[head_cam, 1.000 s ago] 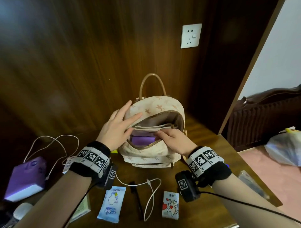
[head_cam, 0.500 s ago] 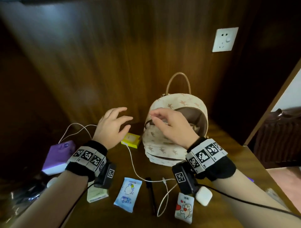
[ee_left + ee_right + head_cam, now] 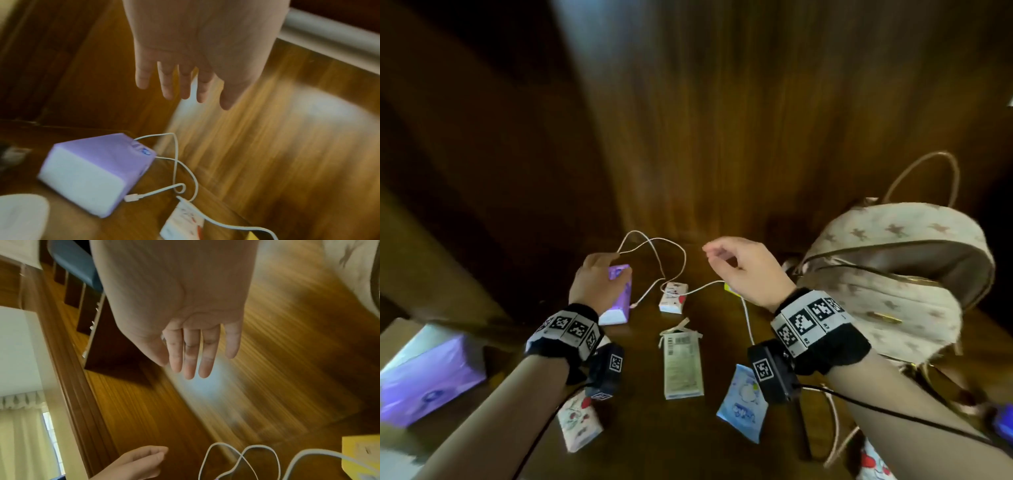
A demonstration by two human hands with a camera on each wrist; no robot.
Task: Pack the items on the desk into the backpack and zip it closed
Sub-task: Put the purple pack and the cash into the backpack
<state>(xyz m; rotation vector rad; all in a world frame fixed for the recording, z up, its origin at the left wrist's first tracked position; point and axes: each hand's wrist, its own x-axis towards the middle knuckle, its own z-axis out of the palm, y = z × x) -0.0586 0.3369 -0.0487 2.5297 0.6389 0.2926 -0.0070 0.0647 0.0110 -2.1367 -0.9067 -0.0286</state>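
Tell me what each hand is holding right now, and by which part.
Nothing is held. The left hand hangs open above the purple box, not touching it. The right hand is open over the white cable, clear of it.

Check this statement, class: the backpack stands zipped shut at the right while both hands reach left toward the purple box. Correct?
Not quite. The head view shows the backpack unzipped, its top gaping. It does stand at the right, and the left hand and right hand reach toward the purple box.

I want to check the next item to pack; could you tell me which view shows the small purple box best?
Left wrist: the small purple box sits whole, unobstructed. In the head view the left hand partly covers it. Right wrist view doesn't show it.
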